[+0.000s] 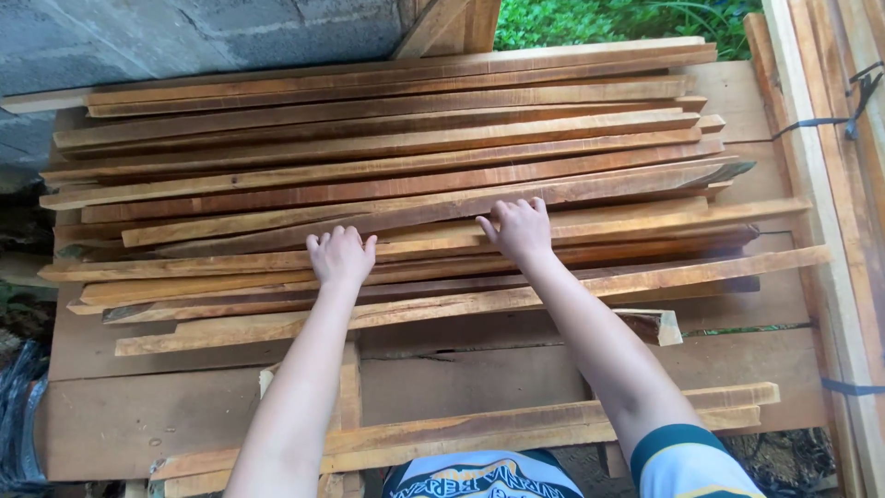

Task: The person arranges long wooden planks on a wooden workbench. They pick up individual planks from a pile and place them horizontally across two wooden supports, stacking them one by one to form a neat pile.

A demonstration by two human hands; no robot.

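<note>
Wooden slats under both outstretched hands, left hand and right hand flat, apart, gripping nothing.

A wooden platform of broad boards carries the load. Long thin slats lie across it in a loose pile. Two more slats lie at its near edge.

Your palms were hidden: the left hand and right hand lay knuckles-up on the stacked wooden slats, whose lower layers stayed covered.
</note>
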